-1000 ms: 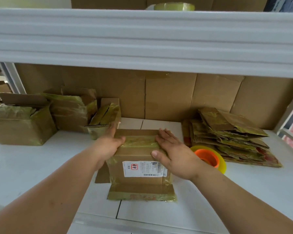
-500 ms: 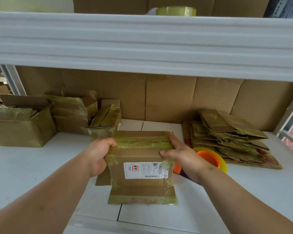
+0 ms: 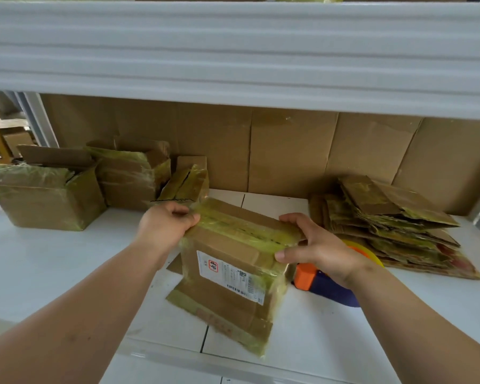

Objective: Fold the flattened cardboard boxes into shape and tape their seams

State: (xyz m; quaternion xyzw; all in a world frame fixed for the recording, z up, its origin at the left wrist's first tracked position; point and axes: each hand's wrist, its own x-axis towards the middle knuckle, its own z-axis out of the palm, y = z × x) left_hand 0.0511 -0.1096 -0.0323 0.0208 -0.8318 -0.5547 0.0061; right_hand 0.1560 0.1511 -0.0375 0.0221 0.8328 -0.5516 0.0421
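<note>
The taped cardboard box [image 3: 233,261] was held tilted near the shelf's [image 3: 39,259] front edge, gripped at its upper corners by the left hand [image 3: 165,225] and right hand [image 3: 313,245], fingers curled. A tape dispenser [image 3: 324,284] lay just behind. Flattened boxes [image 3: 394,225] were stacked toward the back right, folded boxes [image 3: 47,195] toward the back left.

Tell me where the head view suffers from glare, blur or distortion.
Head view: glare streaks the tape across the box both hands hold; the shipping label print is too soft to read; the shelf beam bows from wide-angle distortion; lighting is even, with faint shadows.
</note>
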